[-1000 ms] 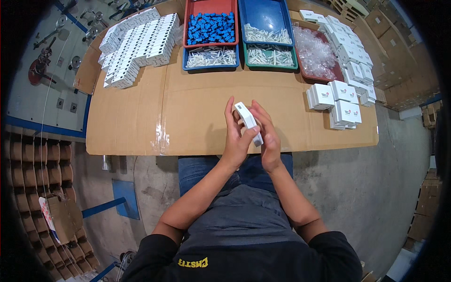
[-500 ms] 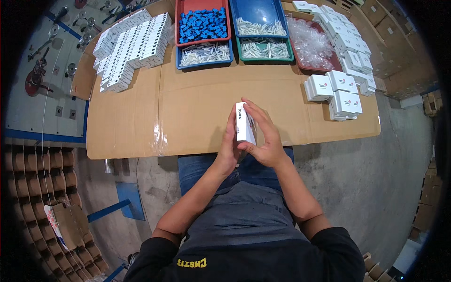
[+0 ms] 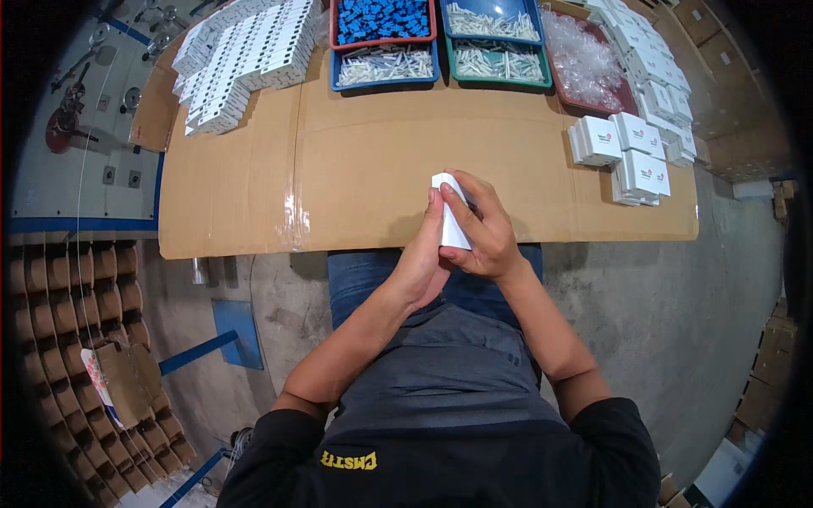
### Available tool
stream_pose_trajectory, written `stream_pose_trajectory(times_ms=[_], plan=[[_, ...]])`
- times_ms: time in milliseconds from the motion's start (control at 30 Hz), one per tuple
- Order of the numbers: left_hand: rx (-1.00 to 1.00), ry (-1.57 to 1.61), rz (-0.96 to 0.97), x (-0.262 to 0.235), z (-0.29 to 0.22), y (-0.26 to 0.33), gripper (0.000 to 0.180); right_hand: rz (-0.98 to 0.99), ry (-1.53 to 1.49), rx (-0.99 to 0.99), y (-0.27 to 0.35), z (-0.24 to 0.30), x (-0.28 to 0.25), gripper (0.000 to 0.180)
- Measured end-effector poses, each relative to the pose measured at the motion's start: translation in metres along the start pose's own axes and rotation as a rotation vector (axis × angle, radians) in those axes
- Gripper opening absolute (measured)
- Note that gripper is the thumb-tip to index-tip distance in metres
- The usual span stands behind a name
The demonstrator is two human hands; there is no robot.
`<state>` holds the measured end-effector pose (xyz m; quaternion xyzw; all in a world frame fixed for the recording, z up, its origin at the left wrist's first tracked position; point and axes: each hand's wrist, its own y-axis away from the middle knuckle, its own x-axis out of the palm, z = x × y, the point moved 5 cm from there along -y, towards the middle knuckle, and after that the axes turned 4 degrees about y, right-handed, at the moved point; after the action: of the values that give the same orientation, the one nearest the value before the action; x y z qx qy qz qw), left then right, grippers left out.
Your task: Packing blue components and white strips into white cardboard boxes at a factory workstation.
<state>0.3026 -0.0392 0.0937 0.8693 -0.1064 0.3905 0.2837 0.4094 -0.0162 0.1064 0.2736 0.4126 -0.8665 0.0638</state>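
In the head view, both hands now sit closer to the near edge of the cardboard-covered table (image 3: 254, 195) than a second ago, and the small white box (image 3: 453, 222) has turned from tilted to nearly upright between them. The left hand (image 3: 421, 262) presses its fingers along the box's left face, while the right hand (image 3: 481, 237) wraps around its right side, so both are closed on it. Judging by this, the box is being squeezed into shape or shut. Finished white boxes (image 3: 631, 157) are stacked well apart at the right, and trays of small parts (image 3: 440, 42) line the far edge.
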Motion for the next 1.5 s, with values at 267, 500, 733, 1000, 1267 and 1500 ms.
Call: stream_pose_trajectory(times_ms=[267,500,733,1000,1267,1500], plan=[[0.009,-0.017,-0.071,-0.003,-0.001,-0.001,0.066,0.031,-0.001,0.016,0.000,0.000,-0.001,0.073],[-0.104,-0.041,-0.052,-0.038,0.000,-0.007,0.059,0.160,0.096,0.155,-0.012,0.004,-0.007,0.070],[0.037,0.083,0.022,-0.027,-0.032,-0.008,0.065,0.221,0.157,0.058,0.004,-0.002,-0.013,0.063],[0.042,-0.153,-0.023,-0.022,-0.012,-0.012,0.070,0.058,-0.100,0.330,0.008,-0.013,-0.006,0.074],[0.041,-0.116,-0.155,-0.014,-0.003,-0.007,0.064,0.110,-0.341,0.356,0.005,-0.013,0.017,0.088],[0.047,-0.053,-0.183,-0.013,-0.002,-0.005,0.058,0.086,-0.237,0.246,-0.004,-0.010,0.016,0.086]])
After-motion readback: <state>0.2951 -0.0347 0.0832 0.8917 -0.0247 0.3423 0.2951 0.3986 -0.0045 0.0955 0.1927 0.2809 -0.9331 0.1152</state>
